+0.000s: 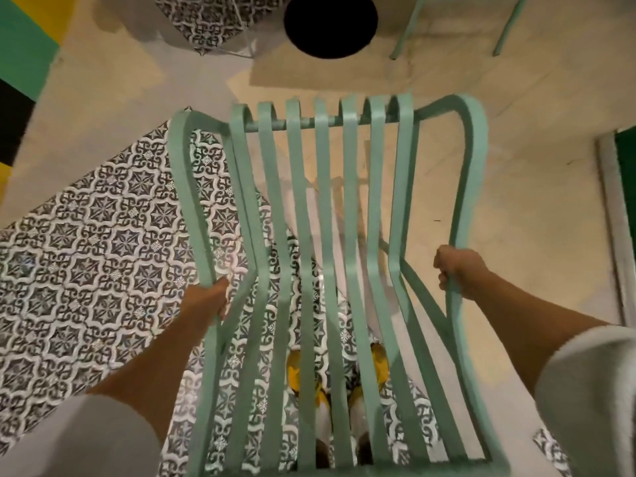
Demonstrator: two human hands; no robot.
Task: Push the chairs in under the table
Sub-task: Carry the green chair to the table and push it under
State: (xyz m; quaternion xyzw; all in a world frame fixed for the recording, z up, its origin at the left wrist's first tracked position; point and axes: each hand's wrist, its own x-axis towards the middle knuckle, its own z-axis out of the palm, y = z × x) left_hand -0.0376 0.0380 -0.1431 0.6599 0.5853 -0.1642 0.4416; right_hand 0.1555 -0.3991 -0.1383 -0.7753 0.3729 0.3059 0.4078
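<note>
A mint-green slatted metal chair point(323, 235) fills the middle of the view, seen from above and behind, seat pointing away from me. My left hand point(211, 297) grips its left armrest rail. My right hand point(456, 271) is closed around the right armrest rail. Ahead, at the top of the view, a round black table base point(330, 25) stands on the floor. The tabletop itself is not in view.
Two mint-green legs of another chair point(409, 29) stand at the top right. Patterned tile floor point(86, 253) lies to the left, bare concrete point(533, 184) ahead and right. My feet in yellow shoes point(297, 370) show through the slats. A green-edged frame point(619, 201) runs along the right side.
</note>
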